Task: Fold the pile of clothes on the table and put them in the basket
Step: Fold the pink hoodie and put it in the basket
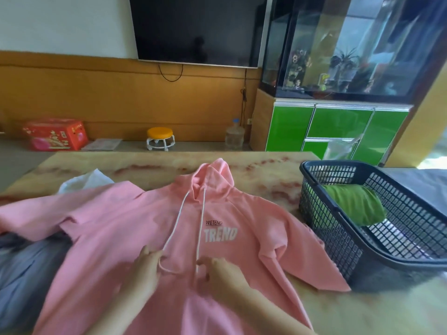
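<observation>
A pink hoodie [135, 221] with "TREND" printed on the chest lies spread face up on the marble-patterned table [266, 170], hood pointing away from me. Two white drawstrings [177, 218] run down its front. My left hand [145, 269] pinches the end of the left drawstring. My right hand [217, 272] pinches the end of the right drawstring. At the table's right stands a dark mesh basket [399, 257] with a folded green garment [355, 204] inside. A blue-grey garment [26, 269] lies under the hoodie at the left, and a white one [82, 182] behind its left sleeve.
Beyond the table are a wall-mounted television [198, 30], an aquarium [350, 49] on a green cabinet [338, 126], a small orange stool [160, 139], a water bottle [234, 135] and a red box [55, 135] on the floor.
</observation>
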Demonstrator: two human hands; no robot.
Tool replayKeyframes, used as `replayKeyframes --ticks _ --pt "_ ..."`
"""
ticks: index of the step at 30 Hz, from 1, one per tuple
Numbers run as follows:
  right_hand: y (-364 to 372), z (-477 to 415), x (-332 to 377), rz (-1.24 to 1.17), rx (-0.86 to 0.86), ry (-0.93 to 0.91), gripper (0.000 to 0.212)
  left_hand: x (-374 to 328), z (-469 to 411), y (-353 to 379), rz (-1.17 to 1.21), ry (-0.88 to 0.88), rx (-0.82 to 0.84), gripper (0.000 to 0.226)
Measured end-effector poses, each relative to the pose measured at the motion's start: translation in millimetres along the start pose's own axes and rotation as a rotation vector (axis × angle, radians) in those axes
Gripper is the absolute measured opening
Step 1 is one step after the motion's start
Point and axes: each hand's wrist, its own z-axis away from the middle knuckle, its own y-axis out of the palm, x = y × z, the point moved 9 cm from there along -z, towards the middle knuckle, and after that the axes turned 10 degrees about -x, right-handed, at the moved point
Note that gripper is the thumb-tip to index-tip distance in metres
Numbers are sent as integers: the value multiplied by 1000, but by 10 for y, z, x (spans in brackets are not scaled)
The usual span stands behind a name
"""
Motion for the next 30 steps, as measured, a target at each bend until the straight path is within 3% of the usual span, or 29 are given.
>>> replayKeyframes --ticks 5,10,13,16,18,21,27,30 --pt "-356 95 -598 -78 -73 97 36 -145 -139 -77 186 -160 -84 24" --pt "-173 188 -576 -169 -133 60 44 -268 30 -5 181 -169 -157 25" --pt "-22 107 -287 -197 -147 -38 40 -264 -10 -61 245 -115 -206 48" --pt "189 162 51 -136 -60 -230 31 -331 28 -28 261 -44 -83 62" --pt "227 235 82 -115 -3 -260 33 -437 97 -26 236 71 -11 76" --pt "-60 294 -60 -187 -48 -217 37 -444 104 -64 234 171 -91 97" --pt "-622 440 -597 -172 -154 -112 35 -598 250 -205 179 174 -306 71" --pt "-829 421 -954 -178 -254 23 30 -884 343 -160 222 202 -275 51"
